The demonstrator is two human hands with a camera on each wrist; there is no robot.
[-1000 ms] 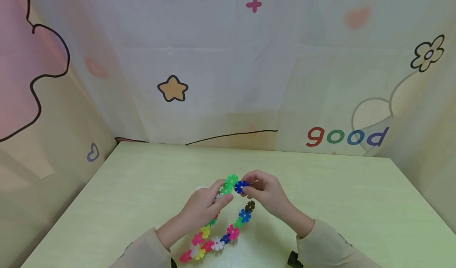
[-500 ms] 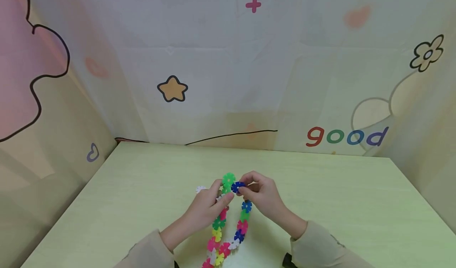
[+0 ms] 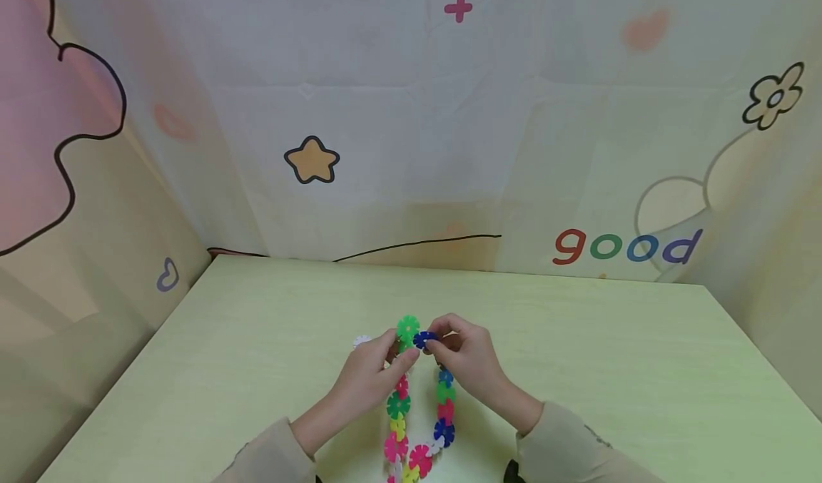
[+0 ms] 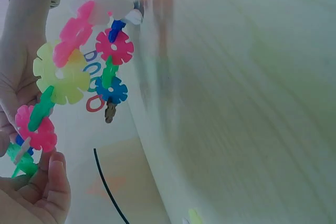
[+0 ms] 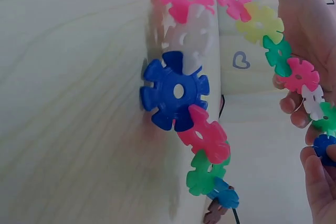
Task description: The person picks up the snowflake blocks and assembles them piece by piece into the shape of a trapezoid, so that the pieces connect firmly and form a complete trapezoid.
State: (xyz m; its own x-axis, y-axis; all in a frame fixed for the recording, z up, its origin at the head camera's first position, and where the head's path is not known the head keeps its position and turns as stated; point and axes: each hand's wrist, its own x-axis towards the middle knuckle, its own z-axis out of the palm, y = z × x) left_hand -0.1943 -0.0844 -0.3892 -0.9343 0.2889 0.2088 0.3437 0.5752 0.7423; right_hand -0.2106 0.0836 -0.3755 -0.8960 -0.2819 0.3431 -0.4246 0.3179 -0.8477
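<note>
A chain of interlocking plastic snowflake discs [image 3: 398,404] hangs in a loop from my left hand [image 3: 366,372]. Pink, green, yellow, white and blue discs show in it. My left thumb and fingers pinch it near its green end disc [image 3: 407,328]. Between my right hand's [image 3: 472,354] thumb and index finger is a dark blue snowflake disc [image 3: 423,339], meeting the green discs at their edge; whether the slots interlock cannot be seen. The chain's other end, a brown disc [image 4: 109,112], dangles free in the left wrist view. Fingers partly cover the green discs.
A loose white disc [image 3: 362,341] lies on the pale table [image 3: 578,369] behind my left hand. A printed curtain [image 3: 385,112] stands along the table's back edge and sides.
My right hand has moved slightly left, bringing the dark blue disc against the green ones. The hanging loop has swung right and narrowed below the hands.
</note>
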